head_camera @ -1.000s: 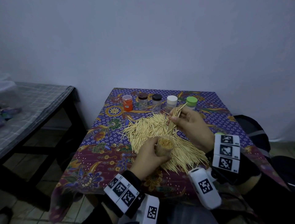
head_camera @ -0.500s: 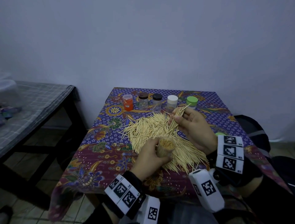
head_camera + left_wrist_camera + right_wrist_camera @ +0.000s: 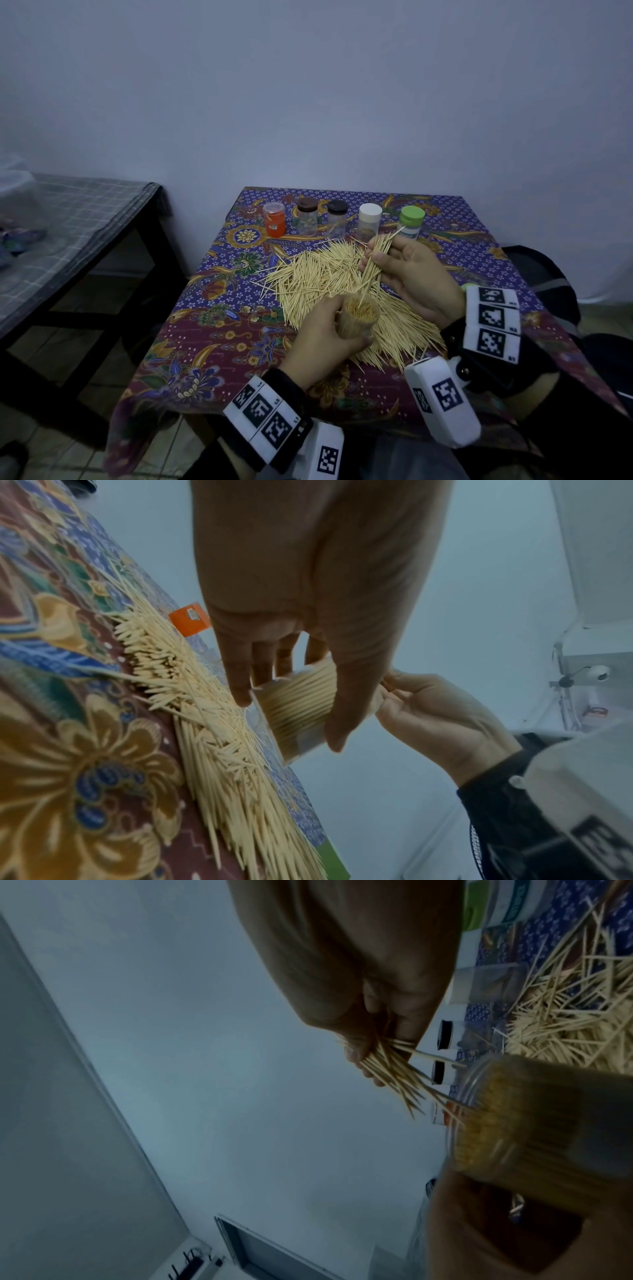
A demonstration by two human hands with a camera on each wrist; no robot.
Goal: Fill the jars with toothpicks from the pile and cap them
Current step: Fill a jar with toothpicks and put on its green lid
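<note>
— Step in hand?
— Filling. Left hand wrapped round an open jar, fingers and thumb curled on its clear wall, held tilted just above the toothpick pile toward the near middle of the table. Already packed close to the mouth, judging by the wrist views.
— And the other?
— Right hand pinching a small bundle of toothpicks between thumb and fingers, lower tips angled down at the jar's mouth, upper ends fanned out unevenly. Tips at the rim, possibly just inside; hard to tell which.
— Next move?
— Probably squaring the bundle, then sliding it straight into whatever gap is left. Little room, so a narrow entry and a light push; otherwise stray sticks likely to catch on the rim and fall back on the pile.
— Then capping?
— Likely soon. No loose lid clearly seen, though.
— The rest of the jars?
— Five in a row along the far edge, all capped: orange jar, brown-lidded jar, black-lidded jar, white-lidded jar, green-lidded jar. Contents too dim to judge.
</note>
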